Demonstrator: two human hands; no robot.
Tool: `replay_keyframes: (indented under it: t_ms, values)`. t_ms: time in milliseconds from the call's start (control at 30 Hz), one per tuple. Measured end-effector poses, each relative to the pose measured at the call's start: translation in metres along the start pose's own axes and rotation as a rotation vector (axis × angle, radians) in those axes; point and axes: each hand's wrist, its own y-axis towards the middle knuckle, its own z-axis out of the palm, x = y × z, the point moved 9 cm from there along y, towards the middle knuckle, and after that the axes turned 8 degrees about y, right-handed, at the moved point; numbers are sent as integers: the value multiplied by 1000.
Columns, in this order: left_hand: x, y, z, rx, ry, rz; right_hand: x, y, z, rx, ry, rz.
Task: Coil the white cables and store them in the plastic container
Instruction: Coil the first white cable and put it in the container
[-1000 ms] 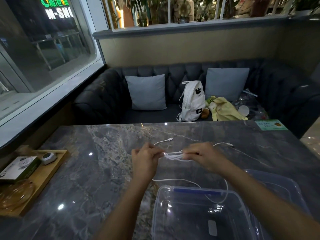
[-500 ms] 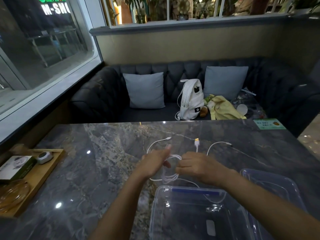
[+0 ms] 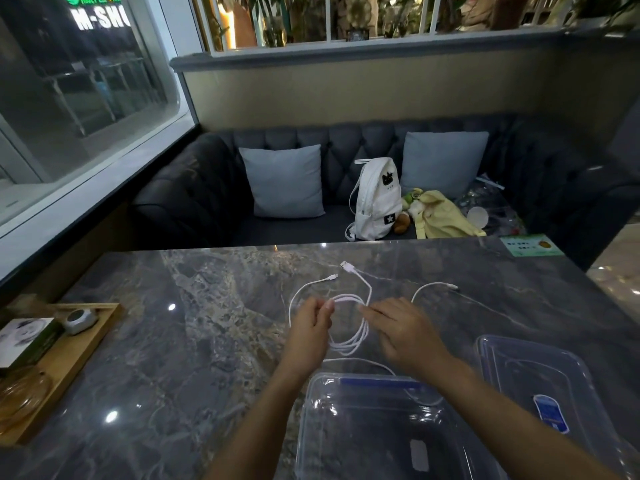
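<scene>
Cable coil [image 3: 347,299] widened; left hand [image 3: 310,332] pinches it, right hand [image 3: 405,332] seemingly loose alongside.

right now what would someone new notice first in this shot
Over the middle of the marble table, the left hand pinches the loops of a half-wound white cable while the right hand reaches in beside them. Nearer the person sits an open clear plastic container, its lid lying to the right. Behind, a white backpack stands out on the dark sofa.
</scene>
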Motion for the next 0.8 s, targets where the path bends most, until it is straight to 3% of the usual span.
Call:
replay_keyframes:
  t_ms: [167, 367, 500, 567, 667, 733, 800]
  values:
    - [-19, -11, 5, -65, 131, 128, -5, -2, 8, 8, 79, 323]
    - [-28, -18, 12, -86, 254, 236, -30, 4, 17, 72, 355, 692]
    - [-19, -17, 8, -99, 289, 179, -36, 2, 25, 150, 646, 754]
    - [-12, -12, 11, -34, 332, 125, -36, -3, 28, 140, 829, 788]
    - [-8, -12, 20, 115, 199, 52, -35, -12, 35, 110, 1109, 855]
    - [-8, -12, 22, 148, 108, 31, -34, -14, 36, 124, 1149, 849]
    - [-8, -11, 21, 128, 66, 8, -33, -11, 34, 172, 925, 742]
